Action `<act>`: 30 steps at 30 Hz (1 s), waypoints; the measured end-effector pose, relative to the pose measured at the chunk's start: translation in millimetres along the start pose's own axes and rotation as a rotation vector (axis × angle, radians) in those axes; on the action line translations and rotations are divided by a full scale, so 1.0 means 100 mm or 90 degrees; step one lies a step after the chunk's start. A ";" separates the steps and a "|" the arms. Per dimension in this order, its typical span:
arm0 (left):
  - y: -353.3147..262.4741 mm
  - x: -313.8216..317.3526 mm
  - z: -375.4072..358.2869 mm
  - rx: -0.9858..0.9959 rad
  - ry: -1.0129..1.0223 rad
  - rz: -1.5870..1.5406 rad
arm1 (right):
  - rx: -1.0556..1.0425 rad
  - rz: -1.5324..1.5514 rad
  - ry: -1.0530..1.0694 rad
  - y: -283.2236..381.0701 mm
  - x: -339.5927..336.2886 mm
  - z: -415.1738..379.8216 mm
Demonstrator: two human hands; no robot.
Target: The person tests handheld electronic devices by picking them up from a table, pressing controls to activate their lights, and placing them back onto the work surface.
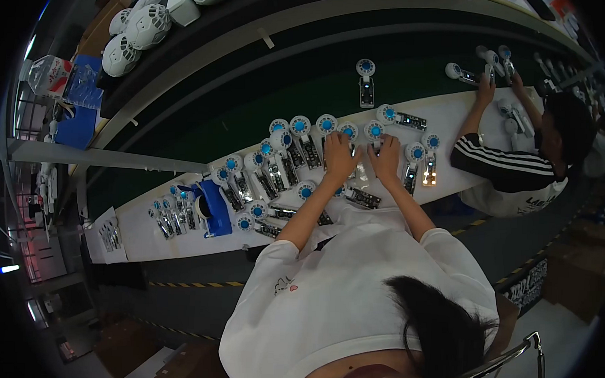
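My left hand point(340, 157) is closed on a white device with a round blue-centred head point(348, 130) and a dark body, mostly hidden under the fingers. Beside it, my right hand point(385, 157) grips the body of another such device, whose round head point(374, 130) shows above the fingers. A small clear piece point(362, 173) lies between the hands. Several similar devices point(300, 126) stand in rows to the left. Two more, one with lit lamps point(429, 174), lie just right of my right hand.
A blue tape dispenser point(215, 209) sits on the white-covered table point(158, 247) at the left. A metal bar point(108, 156) crosses the left side. White perforated shells point(147, 27) fill the upper shelf. At the right, a co-worker in a striped sleeve point(499, 157) handles similar devices.
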State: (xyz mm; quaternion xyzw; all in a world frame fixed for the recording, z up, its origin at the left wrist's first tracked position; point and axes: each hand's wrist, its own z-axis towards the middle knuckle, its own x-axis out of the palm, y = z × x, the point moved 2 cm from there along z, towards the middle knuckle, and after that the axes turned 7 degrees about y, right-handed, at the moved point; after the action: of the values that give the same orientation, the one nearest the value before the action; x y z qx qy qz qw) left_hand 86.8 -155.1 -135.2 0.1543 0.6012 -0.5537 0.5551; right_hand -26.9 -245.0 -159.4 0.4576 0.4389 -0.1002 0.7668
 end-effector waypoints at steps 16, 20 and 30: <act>0.09 0.24 -0.09 -0.123 0.238 0.219 | 0.229 -0.019 0.261 0.02 1.10 1.79; 0.26 0.35 -0.19 -0.165 0.174 0.050 | 0.352 0.338 0.334 -0.21 1.17 1.89; 0.04 -0.25 -0.31 -0.386 0.055 -0.549 | 0.029 0.572 0.245 0.57 -0.26 0.82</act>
State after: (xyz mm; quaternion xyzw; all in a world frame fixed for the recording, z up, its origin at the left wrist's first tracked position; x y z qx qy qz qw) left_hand 83.4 -116.9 -123.2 -0.2518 0.7656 -0.5260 0.2715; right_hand 36.9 -284.7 -88.4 0.6285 0.3296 0.3172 0.6291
